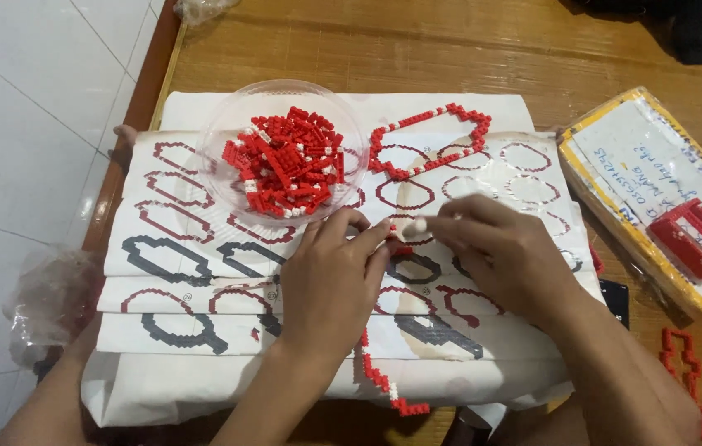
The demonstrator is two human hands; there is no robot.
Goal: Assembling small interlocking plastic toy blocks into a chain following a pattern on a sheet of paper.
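Fingers of left hand [336, 277] and right hand [504, 248] pinch small red-and-white brick piece [403, 239] between them, over large folded paper instruction sheet [202, 272] for matching. Clear plastic bowl of red bricks [285, 157] near, within reach. Finished red brick outline ring [429, 140] beside bowl.

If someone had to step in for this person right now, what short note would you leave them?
Left hand: fingertips pinch small red and white bricks over the instruction sheet.
Right hand: meets the left at the same bricks, pressing with a white tool.
Supplies: clear bowl of loose red and white bricks, just beyond the hands.
Done: a closed red-and-white outline lies above the hands; a curved brick strip lies below the left wrist.
Left: many bricks remain in the bowl.
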